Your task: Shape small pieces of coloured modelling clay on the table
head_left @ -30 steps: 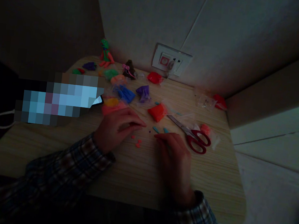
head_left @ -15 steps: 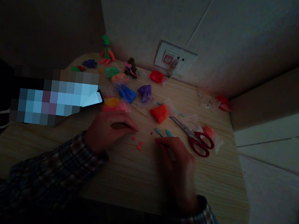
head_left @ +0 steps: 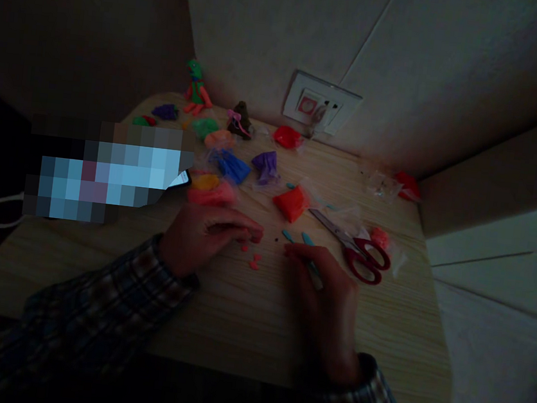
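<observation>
The wood-grained tabletop [head_left: 215, 325] spreads under and around both hands. The left hand [head_left: 254, 233] arches low over it, its fingers curled and the thumb drawn close to the fingertips; whether a scrap is pinched there, I cannot tell. The right hand [head_left: 288, 251] is bent, with thumb and forefinger tips brought close together, and it is too dark to tell whether anything is between them.

Beyond and to the right of the right hand lie the red-handled scissors [head_left: 362, 252], their long axis slanting, blades aimed away and leftward, loops nearest that hand's outer side. A pink packet [head_left: 214, 194] lies just past the left hand's knuckles, and an orange-red packet [head_left: 291, 203] sits beyond the gap between the hands.

Two slim blue tools, a left blue tool [head_left: 287, 235] and a right blue tool [head_left: 307, 239], lie just past the right hand's fingertips; their visible ends point away and leftward, the rest partly hidden by the hand.

The small pink pieces [head_left: 254, 263] lie between the hands, closer to the left hand's fingertips; the nearest cluster is irregular, its long axis unclear. A dark speck [head_left: 276, 240] rests just left of the right hand's fingertips.
</observation>
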A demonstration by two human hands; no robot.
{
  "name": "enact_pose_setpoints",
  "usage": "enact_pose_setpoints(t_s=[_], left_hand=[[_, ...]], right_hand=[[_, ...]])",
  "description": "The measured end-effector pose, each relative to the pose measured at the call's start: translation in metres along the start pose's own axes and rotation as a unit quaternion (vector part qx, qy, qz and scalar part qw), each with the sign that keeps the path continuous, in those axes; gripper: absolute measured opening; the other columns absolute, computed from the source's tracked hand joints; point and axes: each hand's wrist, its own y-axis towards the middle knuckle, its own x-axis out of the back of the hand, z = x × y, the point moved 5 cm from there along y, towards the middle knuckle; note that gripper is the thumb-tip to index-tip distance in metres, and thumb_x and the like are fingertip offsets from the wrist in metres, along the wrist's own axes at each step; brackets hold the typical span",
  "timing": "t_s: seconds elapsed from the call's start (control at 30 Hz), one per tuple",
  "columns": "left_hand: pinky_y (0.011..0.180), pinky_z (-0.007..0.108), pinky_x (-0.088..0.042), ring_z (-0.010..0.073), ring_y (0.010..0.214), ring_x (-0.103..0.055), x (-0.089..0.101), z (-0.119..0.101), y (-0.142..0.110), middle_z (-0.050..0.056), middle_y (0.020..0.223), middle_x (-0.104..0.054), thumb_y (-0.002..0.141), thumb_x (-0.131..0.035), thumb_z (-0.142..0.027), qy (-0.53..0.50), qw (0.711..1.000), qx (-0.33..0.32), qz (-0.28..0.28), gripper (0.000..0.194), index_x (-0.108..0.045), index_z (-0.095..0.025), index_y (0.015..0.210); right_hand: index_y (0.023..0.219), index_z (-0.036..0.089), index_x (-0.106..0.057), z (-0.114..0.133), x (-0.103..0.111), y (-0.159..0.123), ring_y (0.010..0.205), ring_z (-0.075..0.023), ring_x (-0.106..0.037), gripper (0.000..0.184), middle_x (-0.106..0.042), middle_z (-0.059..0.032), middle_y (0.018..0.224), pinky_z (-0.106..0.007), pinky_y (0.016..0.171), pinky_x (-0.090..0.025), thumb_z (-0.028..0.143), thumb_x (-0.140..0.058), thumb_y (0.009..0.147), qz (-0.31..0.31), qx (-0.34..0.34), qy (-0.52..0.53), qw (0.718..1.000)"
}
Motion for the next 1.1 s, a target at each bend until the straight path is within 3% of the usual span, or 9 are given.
enact_pose_setpoints(t_s=[0.1,0.23,0.47,0.57,0.67,0.77,0.93,1.0,1.1], left_hand=[[0.064,0.026,-0.059,0.0161,0.068,-0.069,0.0017,-0.0005,-0.0006,0.001,0.075,-0.075,0.076,-0.066,-0.022,-0.008,1.0,0.021,-0.018,0.007,-0.071,-0.018,0.073],[0.054,0.022,-0.055,0.0125,0.052,-0.064,0.0041,-0.0047,-0.0017,-0.001,0.06,-0.071,0.077,-0.064,-0.024,0.005,0.999,0.016,-0.034,0.016,-0.069,-0.019,0.063],[0.066,0.023,-0.058,0.0152,0.073,-0.07,0.0029,-0.0019,-0.0018,0.002,0.084,-0.075,0.087,-0.052,-0.024,-0.007,0.999,-0.004,-0.039,0.019,-0.07,-0.018,0.091],[0.067,0.024,-0.058,0.0159,0.073,-0.07,0.003,-0.0017,-0.0023,0.002,0.084,-0.075,0.085,-0.057,-0.024,0.007,0.999,-0.009,-0.039,0.016,-0.071,-0.019,0.087],[0.061,0.022,-0.058,0.014,0.062,-0.069,0.0052,-0.0027,-0.0028,0.0,0.072,-0.074,0.079,-0.064,-0.022,0.011,0.999,-0.01,-0.049,0.009,-0.071,-0.019,0.075],[0.055,0.02,-0.056,0.0116,0.056,-0.066,0.0065,-0.0056,-0.0028,-0.001,0.065,-0.072,0.083,-0.061,-0.021,0.0,0.998,-0.036,-0.054,0.012,-0.071,-0.02,0.077],[0.067,0.024,-0.059,0.0146,0.076,-0.071,0.0049,-0.0055,-0.0021,0.003,0.089,-0.075,0.09,-0.049,-0.021,-0.016,0.998,-0.039,-0.043,0.022,-0.069,-0.019,0.097],[0.071,0.026,-0.059,0.0163,0.08,-0.071,0.0033,-0.0043,-0.0019,0.004,0.092,-0.075,0.089,-0.051,-0.02,-0.008,0.999,-0.023,-0.036,0.02,-0.069,-0.018,0.095],[0.063,0.023,-0.059,0.0158,0.07,-0.071,0.0033,-0.0033,-0.002,0.002,0.081,-0.075,0.082,-0.061,-0.022,-0.016,0.999,-0.006,-0.05,0.008,-0.067,-0.017,0.082]], right_hand=[[0.096,0.022,-0.065,0.0004,-0.0012,-0.0005,0.089,-0.0127,-0.065,0.017,-0.071,0.0007,0.095,-0.024,0.079,-0.05,0.014,-0.051,0.09,0.01,0.002,0.015,1.0],[0.082,0.021,-0.062,0.0021,0.0012,-0.0006,0.073,-0.0115,-0.063,0.006,-0.068,0.0032,0.078,-0.021,0.066,-0.05,0.017,-0.059,0.086,-0.012,-0.012,0.016,1.0],[0.091,0.021,-0.063,0.0026,-0.0007,-0.0007,0.084,-0.012,-0.065,0.014,-0.069,0.0015,0.089,-0.023,0.075,-0.05,0.013,-0.052,0.089,-0.014,-0.016,0.016,1.0],[0.086,0.022,-0.063,0.0022,-0.0002,-0.0005,0.079,-0.0128,-0.065,0.011,-0.069,0.002,0.083,-0.024,0.071,-0.05,0.016,-0.054,0.088,-0.013,-0.023,0.015,1.0],[0.079,0.021,-0.061,0.0015,0.0024,0.0002,0.072,-0.014,-0.063,0.006,-0.065,0.0019,0.076,-0.025,0.064,-0.05,0.018,-0.059,0.084,-0.031,-0.037,0.003,0.999],[0.083,0.021,-0.062,0.0017,0.0008,0.0005,0.078,-0.0149,-0.065,0.011,-0.068,0.0004,0.082,-0.026,0.069,-0.051,0.016,-0.053,0.086,-0.016,-0.036,0.01,0.999],[0.083,0.022,-0.065,0.0028,0.0002,0.0005,0.079,-0.0168,-0.064,0.013,-0.069,-0.0009,0.083,-0.029,0.07,-0.051,0.021,-0.053,0.088,-0.018,-0.016,0.01,1.0],[0.085,0.022,-0.065,0.0031,0.0007,0.0004,0.082,-0.0174,-0.064,0.012,-0.069,-0.0019,0.085,-0.03,0.071,-0.051,0.019,-0.054,0.087,-0.027,-0.009,0.005,1.0],[0.093,0.022,-0.065,0.0034,-0.0013,0.0,0.087,-0.0167,-0.065,0.016,-0.07,-0.0022,0.091,-0.029,0.076,-0.051,0.016,-0.051,0.088,-0.02,-0.011,0.018,1.0]])
